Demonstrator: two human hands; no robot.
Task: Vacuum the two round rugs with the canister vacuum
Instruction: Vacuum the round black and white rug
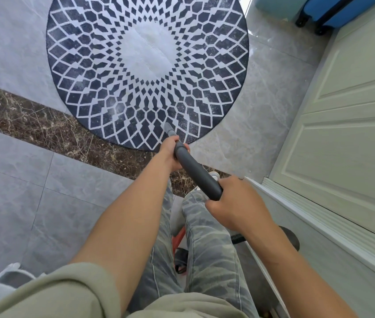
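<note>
The grey vacuum wand (197, 173) is gripped near its upper end by the right hand (237, 203) and lower down by the left hand (170, 154), fingers curled round it. Its nozzle (167, 128) is pointed at the near edge of the round rug (147, 65), navy with a white diamond lattice and pale centre, laid across grey floor tiles (16, 203) and a brown marble strip (32, 120). A white panelled door (354, 145) is seen at the right, a blue suitcase (342, 8) beyond.

rug (147, 65) top cropped, canister vacuum (180, 236) mostly behind legs (207, 249)
</note>
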